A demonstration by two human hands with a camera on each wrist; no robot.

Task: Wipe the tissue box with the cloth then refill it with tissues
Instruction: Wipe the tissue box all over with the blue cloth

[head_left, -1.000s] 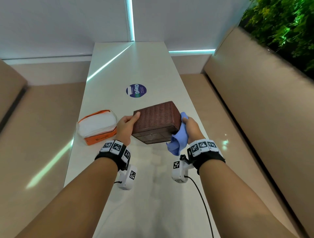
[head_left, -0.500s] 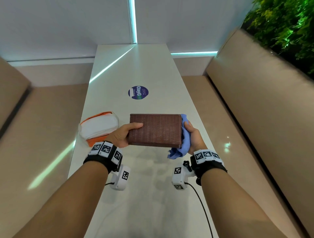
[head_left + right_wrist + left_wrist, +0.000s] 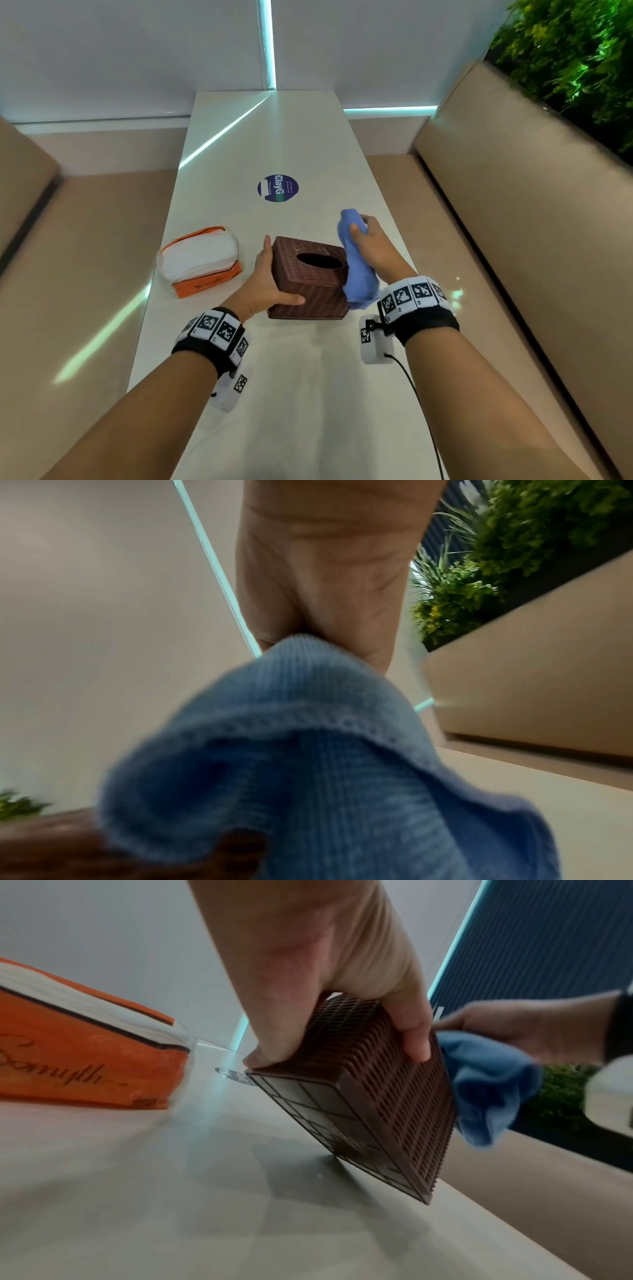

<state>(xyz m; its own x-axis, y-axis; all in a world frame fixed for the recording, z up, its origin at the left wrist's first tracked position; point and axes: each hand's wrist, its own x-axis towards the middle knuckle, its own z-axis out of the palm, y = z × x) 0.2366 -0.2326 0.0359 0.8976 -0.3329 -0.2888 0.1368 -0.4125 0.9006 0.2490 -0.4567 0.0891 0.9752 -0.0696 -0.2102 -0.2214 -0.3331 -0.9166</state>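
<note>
A tissue box (image 3: 310,278) is gripped and tilted by the left hand (image 3: 265,281), its right side exposed to a cloth (image 3: 358,262) bunched in the right hand (image 3: 373,248).

Looks like a café or restaurant booth: long white table (image 3: 308,377) flanked by tan padded benches (image 3: 531,240), round "ClayG" sticker (image 3: 277,188) stuck on the tabletop, green plant wall (image 3: 575,51) behind the right backrest, cyan strip lighting (image 3: 269,44) along pale walls.

Tilted brown tissue box (image 3: 308,277), blue cloth (image 3: 358,267)
</note>
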